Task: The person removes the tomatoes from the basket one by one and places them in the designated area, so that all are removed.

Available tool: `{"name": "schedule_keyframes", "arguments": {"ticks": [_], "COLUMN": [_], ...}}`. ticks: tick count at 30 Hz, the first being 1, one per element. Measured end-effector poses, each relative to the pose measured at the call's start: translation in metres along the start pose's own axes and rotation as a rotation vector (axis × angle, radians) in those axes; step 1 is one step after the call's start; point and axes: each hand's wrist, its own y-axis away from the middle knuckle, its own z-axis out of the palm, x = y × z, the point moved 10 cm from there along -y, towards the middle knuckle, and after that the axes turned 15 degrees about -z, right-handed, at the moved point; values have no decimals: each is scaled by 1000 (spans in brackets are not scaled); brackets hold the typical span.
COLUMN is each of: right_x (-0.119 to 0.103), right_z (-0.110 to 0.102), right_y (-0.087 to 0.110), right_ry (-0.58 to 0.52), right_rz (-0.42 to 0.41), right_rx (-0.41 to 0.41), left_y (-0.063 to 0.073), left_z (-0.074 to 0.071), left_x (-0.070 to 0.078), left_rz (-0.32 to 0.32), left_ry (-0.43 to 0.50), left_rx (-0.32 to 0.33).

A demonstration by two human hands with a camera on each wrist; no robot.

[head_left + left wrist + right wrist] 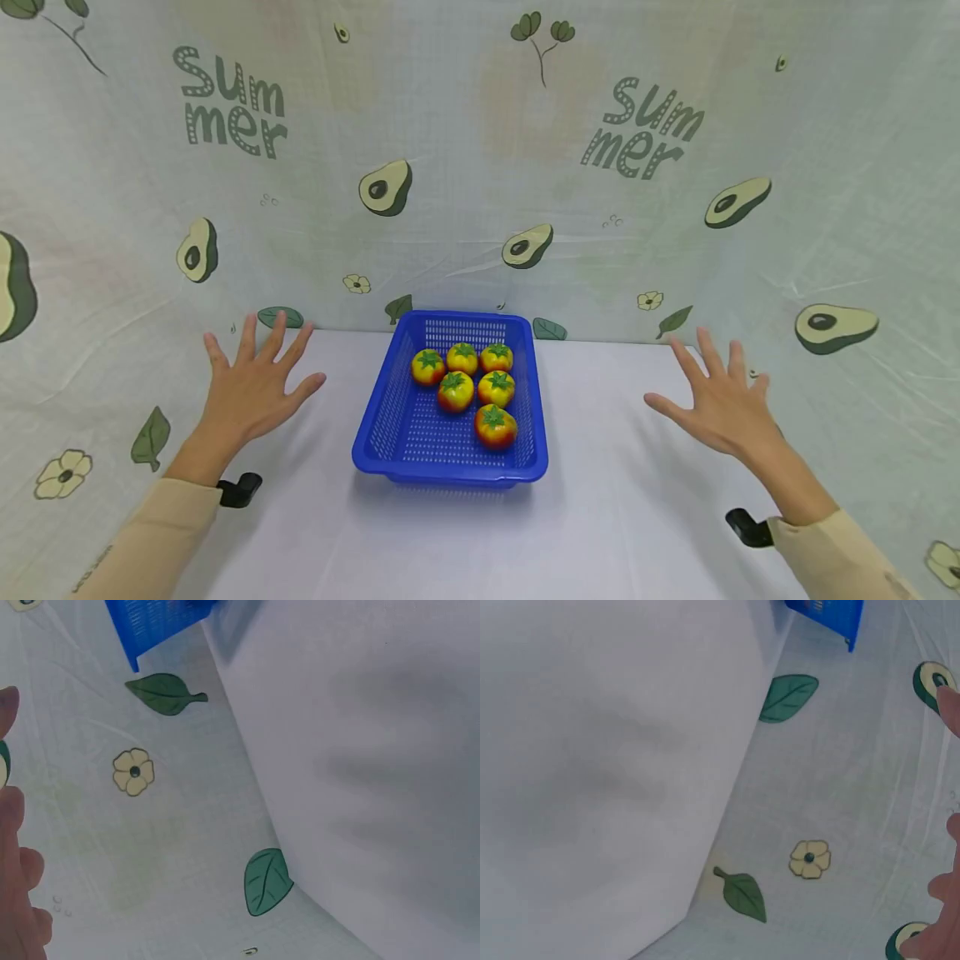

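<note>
Our left hand [251, 390] and right hand [722, 412] spread empty either side of the basket [450, 473], far on the table [600, 500]; bumping it could, we judge, set the round fruits [456, 393] rolling.

left hand [251, 387]: fingers splayed, thumb kinda pointing inward | right hand [722, 408]: same deal, mirrored | both forearms [198, 454] [793, 485] angled in

From the head, looks forward and down across the near white table [637, 517] to the far patterned cloth [450, 100]. From each wrist, looks closer, turned sideways, at the table's far edge, sharing with the head view that line and part of the blue basket [450, 476], probably a corner.
</note>
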Motion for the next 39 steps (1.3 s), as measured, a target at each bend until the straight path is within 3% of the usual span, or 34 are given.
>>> {"name": "schedule_keyframes", "arguments": {"ticks": [9, 17, 23, 30, 39], "right_x": [-26, -64, -93, -114, -132], "right_z": [-17, -33, -39, -30, -18], "right_y": [-28, -59, -80, -100, -120], "right_ry": [-17, -29, -64, -168, -333], "right_rz": [-73, -196, -290, -330, -408], "right_rx": [-16, -34, -44, -80, -151], "left_y": [2, 7, 11, 17, 25], "left_z": [-6, 1, 11, 27, 34], "left_x": [14, 21, 27, 35, 43], "left_rz": [18, 13, -24, -77, -105], "left_ry": [45, 143, 289, 492, 648], "left_rx": [-26, -61, -174, -337, -419]}}
